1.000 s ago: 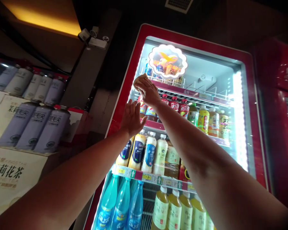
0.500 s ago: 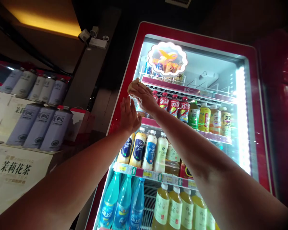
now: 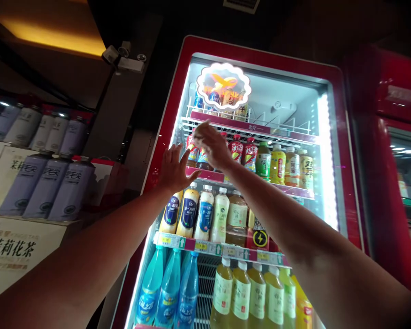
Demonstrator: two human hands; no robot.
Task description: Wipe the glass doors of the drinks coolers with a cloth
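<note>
Head: right hand [image 3: 213, 145] holds cloth [image 3: 200, 130], left hand [image 3: 176, 170] spread

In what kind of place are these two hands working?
It is probably a small shop or the drinks corner of a restaurant. A tall red-framed glass-door fridge holds rows of bottled drinks, white price strips run along its shelf edge, and tall pale-purple canisters stand displayed beside it.

Both arms extended up and forward, converging toward frame center. Left hand [image 3: 176, 168]: open, fingers up and slightly spread, thumb out to the right, wrist bent back. Right hand [image 3: 212, 145]: higher, angled up-left, fingers partly curled, slightly blurred. Forearms bare, entering from the lower corners. Hands close together, apart, not crossed.
</note>
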